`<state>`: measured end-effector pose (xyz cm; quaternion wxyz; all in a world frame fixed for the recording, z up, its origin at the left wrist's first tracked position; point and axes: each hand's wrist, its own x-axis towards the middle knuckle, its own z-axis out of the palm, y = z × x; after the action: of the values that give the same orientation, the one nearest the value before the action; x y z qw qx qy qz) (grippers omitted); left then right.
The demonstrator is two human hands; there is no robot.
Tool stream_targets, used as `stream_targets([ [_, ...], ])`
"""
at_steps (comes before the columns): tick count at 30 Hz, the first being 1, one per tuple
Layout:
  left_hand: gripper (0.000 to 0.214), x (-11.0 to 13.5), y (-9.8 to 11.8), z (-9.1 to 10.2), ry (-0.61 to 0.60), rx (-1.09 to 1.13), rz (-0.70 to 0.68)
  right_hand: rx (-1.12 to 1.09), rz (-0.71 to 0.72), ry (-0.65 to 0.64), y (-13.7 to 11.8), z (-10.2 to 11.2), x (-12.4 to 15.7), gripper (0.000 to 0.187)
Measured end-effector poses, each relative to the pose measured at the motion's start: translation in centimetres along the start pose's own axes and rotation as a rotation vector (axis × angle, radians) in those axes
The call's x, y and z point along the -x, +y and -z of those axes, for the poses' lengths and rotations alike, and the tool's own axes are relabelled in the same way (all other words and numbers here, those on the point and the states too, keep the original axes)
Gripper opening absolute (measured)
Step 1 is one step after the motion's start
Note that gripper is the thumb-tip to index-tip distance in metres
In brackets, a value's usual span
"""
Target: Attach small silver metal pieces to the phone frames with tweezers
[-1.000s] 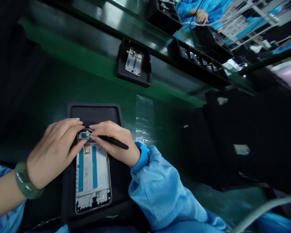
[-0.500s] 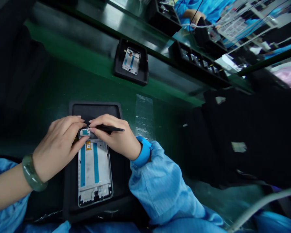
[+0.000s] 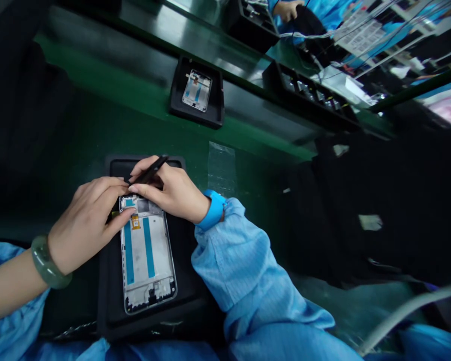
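Observation:
A phone mid-frame [image 3: 156, 255] with two blue strips and an orange flex cable [image 3: 136, 222] lies lengthwise in a black tray [image 3: 188, 311]. My left hand [image 3: 92, 210] grips its upper left corner, thumb on the inner face and fingers over the top edge. In my right hand [image 3: 173, 193] is a slim black stick-like tool [image 3: 152, 170], pinched between thumb and fingers. Its tip is down at the frame's top edge, close to my left fingertips, which partly hide it. My right thumb is beside the top edge.
Farther back, a second black tray [image 3: 220, 108] bears another phone frame [image 3: 197, 90]. Clear plastic film [image 3: 221, 168] lies on the green mat. A divided black box [image 3: 308, 95] stands on the shelf, dark bins [image 3: 342, 200] at right. A co-worker's hand [image 3: 287, 10] shows at the top.
My right hand has shifted up and slightly left. The black tool has swung from nearly level to slanting, its rear end now raised toward the tray's far edge. The left hand keeps its grip.

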<state>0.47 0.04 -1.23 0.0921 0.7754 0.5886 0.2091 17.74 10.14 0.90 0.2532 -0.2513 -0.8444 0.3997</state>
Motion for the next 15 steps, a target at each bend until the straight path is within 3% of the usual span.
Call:
stream_targets([
  [5, 0.032, 0.02, 0.0, 0.02, 0.002, 0.003, 0.008, -0.134, -0.044, 0.065, 0.38, 0.14, 0.85, 0.018],
  [15, 0.031, -0.01, 0.12, -0.02, 0.011, 0.016, 0.002, 0.01, 0.056, 0.059, 0.3, -0.11, 0.55, 0.013],
])
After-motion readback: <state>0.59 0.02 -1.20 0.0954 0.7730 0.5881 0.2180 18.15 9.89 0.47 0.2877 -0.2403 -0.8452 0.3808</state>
